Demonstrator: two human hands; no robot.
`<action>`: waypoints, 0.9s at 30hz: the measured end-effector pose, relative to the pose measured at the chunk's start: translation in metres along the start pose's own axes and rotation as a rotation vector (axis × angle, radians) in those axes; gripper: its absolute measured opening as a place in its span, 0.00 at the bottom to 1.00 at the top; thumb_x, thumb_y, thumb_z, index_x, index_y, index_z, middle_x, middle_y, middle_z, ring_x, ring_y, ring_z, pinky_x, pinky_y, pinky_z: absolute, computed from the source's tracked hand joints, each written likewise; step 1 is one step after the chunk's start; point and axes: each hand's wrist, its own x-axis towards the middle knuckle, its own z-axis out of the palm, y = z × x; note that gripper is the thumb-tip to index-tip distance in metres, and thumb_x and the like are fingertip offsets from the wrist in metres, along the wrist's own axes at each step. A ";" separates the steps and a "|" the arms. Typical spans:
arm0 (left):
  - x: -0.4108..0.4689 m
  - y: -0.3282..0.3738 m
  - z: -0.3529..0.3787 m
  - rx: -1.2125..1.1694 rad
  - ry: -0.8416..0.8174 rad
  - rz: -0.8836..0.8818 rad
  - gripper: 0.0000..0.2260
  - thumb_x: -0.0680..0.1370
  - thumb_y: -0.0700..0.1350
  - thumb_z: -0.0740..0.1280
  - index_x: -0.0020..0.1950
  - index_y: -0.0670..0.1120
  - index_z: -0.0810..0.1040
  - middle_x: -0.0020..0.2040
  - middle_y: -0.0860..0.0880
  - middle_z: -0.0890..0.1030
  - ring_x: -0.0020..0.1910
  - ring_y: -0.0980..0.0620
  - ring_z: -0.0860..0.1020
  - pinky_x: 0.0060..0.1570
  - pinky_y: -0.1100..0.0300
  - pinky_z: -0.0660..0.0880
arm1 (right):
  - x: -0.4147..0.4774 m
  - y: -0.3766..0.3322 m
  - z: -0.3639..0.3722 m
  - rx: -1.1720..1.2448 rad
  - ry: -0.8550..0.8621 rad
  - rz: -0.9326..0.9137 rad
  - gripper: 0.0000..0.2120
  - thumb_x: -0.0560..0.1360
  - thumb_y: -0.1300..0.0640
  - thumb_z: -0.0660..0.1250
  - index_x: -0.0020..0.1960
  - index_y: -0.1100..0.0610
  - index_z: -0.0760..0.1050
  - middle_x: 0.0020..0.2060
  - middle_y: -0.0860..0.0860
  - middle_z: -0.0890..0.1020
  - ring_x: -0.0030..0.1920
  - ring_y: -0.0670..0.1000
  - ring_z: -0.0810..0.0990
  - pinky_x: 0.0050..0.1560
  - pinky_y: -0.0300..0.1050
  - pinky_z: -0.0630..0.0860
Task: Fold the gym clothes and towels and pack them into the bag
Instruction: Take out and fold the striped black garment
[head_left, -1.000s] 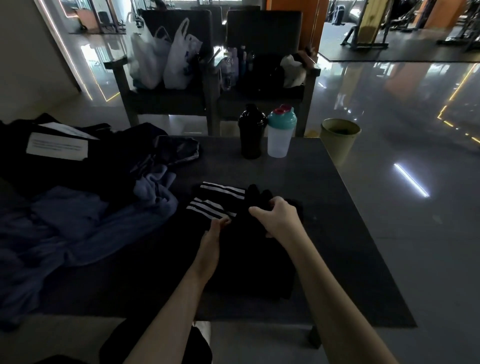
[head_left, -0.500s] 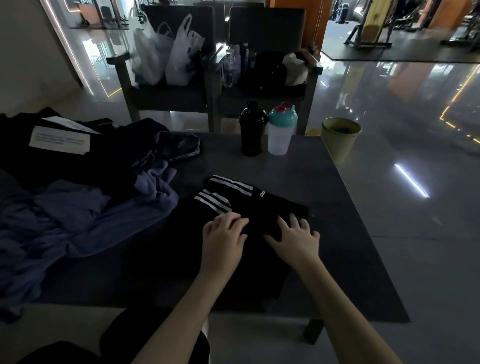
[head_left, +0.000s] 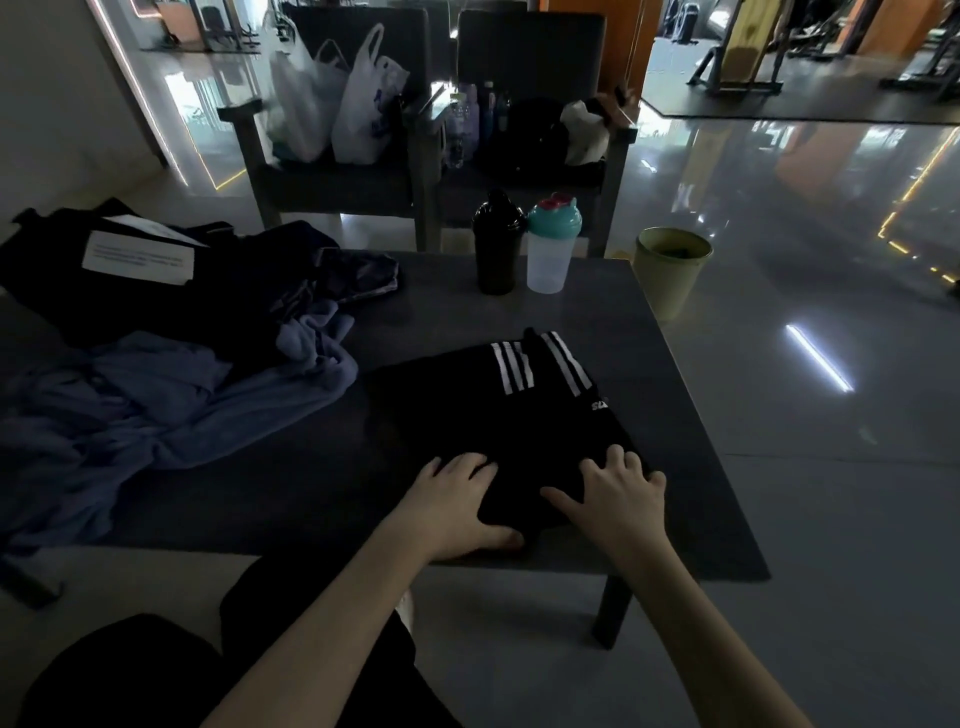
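Folding step in hand: black striped garment (head_left: 519, 415) laid on bench (head_left: 691, 431), near edge pressed flat. Left hand (head_left: 457, 504) and right hand (head_left: 618, 493) spread open, palms down, nothing gripped. Next, judged: final fold, then bag; bag not identified. Blue towel (head_left: 171, 410) unfolded at left.

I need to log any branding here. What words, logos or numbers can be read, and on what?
"SL": partial white print, cut off, on the black striped garment, beside its white stripes.
White label on the dark bag: lines of print, too blurred to read.
White plastic bag on the chair: blue print, unreadable.
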 end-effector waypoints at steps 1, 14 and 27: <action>-0.005 -0.001 0.004 0.031 -0.029 0.012 0.44 0.71 0.67 0.64 0.78 0.47 0.49 0.78 0.51 0.50 0.77 0.51 0.48 0.75 0.50 0.44 | -0.003 0.001 0.000 -0.001 0.006 -0.034 0.31 0.73 0.30 0.53 0.62 0.52 0.72 0.65 0.53 0.66 0.66 0.54 0.63 0.62 0.53 0.63; -0.029 -0.011 0.007 -0.447 0.218 0.021 0.10 0.77 0.45 0.65 0.57 0.48 0.80 0.54 0.54 0.79 0.55 0.55 0.77 0.55 0.62 0.72 | -0.036 0.049 0.008 0.325 -0.018 -0.406 0.32 0.70 0.55 0.70 0.72 0.50 0.64 0.68 0.44 0.70 0.68 0.49 0.66 0.65 0.49 0.67; -0.035 -0.045 -0.033 -0.946 -0.003 -0.021 0.28 0.61 0.65 0.75 0.57 0.56 0.78 0.55 0.53 0.81 0.55 0.59 0.79 0.56 0.65 0.74 | -0.005 0.058 -0.012 0.808 0.168 -0.293 0.14 0.72 0.67 0.71 0.56 0.57 0.80 0.43 0.44 0.80 0.46 0.39 0.80 0.45 0.26 0.72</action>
